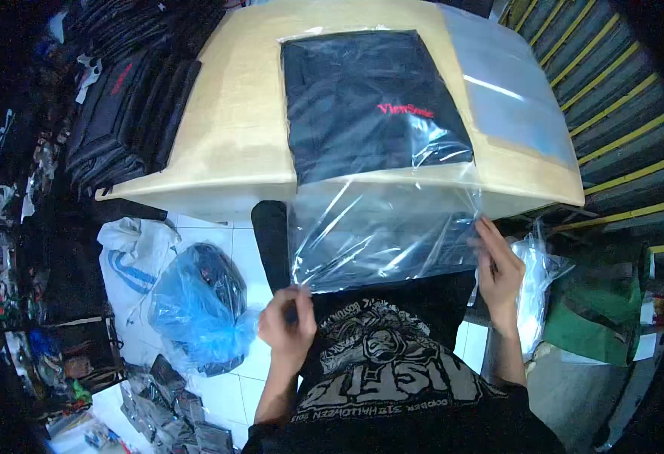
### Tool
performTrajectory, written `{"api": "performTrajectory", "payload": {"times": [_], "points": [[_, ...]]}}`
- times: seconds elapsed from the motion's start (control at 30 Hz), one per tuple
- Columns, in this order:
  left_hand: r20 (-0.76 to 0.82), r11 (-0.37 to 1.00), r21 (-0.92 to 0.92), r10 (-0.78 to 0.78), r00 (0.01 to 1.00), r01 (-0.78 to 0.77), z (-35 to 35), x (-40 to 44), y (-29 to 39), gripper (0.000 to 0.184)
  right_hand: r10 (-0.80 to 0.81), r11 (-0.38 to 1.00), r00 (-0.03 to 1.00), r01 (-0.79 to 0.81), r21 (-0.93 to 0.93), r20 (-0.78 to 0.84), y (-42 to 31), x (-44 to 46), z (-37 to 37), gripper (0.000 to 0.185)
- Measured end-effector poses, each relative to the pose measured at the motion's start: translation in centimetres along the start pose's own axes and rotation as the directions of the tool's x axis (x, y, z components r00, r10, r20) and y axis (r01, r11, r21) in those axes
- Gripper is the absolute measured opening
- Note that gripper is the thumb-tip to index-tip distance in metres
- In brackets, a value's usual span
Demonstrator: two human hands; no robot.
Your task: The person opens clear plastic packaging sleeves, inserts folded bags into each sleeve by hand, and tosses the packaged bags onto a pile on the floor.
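A folded black fabric item (362, 106) with red lettering lies on the pale wooden table inside a clear plastic bag (385, 227). The empty end of the bag hangs over the table's front edge toward my body. My left hand (288, 321) pinches the bag's near left corner, fingers curled. At the bag's right edge, my right hand (498, 261) has its fingertips closed on the plastic, higher up than my left hand.
Folded black items (131, 113) are stacked on the table's left (226, 144). Clear plastic sheets (510, 83) lie at its right. A blue plastic bag (196, 303), a white sack (124, 280) and packaged dark items (173, 408) are on the floor; slatted shelving stands right.
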State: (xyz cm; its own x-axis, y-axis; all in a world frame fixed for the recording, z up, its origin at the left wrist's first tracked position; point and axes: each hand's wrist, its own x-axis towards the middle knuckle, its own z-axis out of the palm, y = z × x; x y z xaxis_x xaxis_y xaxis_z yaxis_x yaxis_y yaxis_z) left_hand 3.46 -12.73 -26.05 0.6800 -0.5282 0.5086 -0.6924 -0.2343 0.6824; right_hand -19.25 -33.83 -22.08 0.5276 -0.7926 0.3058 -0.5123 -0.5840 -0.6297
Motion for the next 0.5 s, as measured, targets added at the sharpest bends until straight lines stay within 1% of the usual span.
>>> {"api": "performTrajectory", "payload": {"times": [0.03,0.07,0.13,0.17,0.2,0.27,0.3,0.37,0.4,0.43,0.5], "points": [[-0.058,0.997,0.067,0.040,0.998,-0.036,-0.3,0.1,-0.1,0.014,0.048,0.998,0.999,-0.049,0.045,0.021,-0.4,-0.1,0.1,0.042],[-0.096,0.994,0.079,0.082,0.992,-0.074,-0.3,0.7,-0.2,0.012,-0.013,0.999,1.000,0.012,0.037,0.014,-0.2,-0.2,0.4,0.041],[-0.174,0.983,0.111,0.166,0.971,-0.148,-0.3,1.9,-0.3,0.008,-0.070,0.997,0.998,0.070,0.042,-0.008,-0.1,-0.2,1.1,0.040],[-0.130,0.973,0.141,0.202,0.971,-0.184,-0.6,1.9,-0.4,0.007,-0.095,0.994,0.995,0.096,0.046,-0.019,-0.2,-0.3,1.4,0.040],[-0.086,0.960,0.167,0.239,0.967,-0.223,-0.8,2.0,-0.4,0.007,-0.043,0.996,0.999,0.044,0.080,-0.006,-0.7,-0.3,1.5,0.041],[0.009,0.941,0.194,0.280,0.960,-0.277,-1.0,2.1,-0.6,0.010,-0.101,0.990,0.994,0.104,0.096,-0.039,-0.9,0.1,1.6,0.041],[-0.032,0.940,0.213,0.280,0.959,-0.267,-1.0,2.5,-0.5,0.011,-0.127,0.986,0.990,0.132,0.104,-0.054,-0.9,0.1,1.7,0.041],[-0.113,0.936,0.249,0.283,0.953,-0.248,-0.8,4.3,0.2,0.016,-0.101,0.988,0.995,0.103,0.111,-0.022,-1.4,0.2,1.6,0.041],[-0.183,0.975,0.145,0.196,0.963,-0.171,-0.6,5.2,1.0,0.019,-0.087,0.990,0.996,0.087,0.114,-0.006,-1.6,0.1,1.6,0.041],[-0.226,0.999,0.014,0.050,0.973,-0.048,-0.3,5.2,1.3,0.020,-0.110,0.991,0.994,0.110,0.081,-0.003,-1.9,0.1,1.6,0.041],[-0.236,0.999,0.002,-0.043,0.971,0.045,-0.9,5.2,2.5,0.015,-0.163,0.987,0.987,0.163,0.012,0.003,-2.2,0.3,1.4,0.041]]}}
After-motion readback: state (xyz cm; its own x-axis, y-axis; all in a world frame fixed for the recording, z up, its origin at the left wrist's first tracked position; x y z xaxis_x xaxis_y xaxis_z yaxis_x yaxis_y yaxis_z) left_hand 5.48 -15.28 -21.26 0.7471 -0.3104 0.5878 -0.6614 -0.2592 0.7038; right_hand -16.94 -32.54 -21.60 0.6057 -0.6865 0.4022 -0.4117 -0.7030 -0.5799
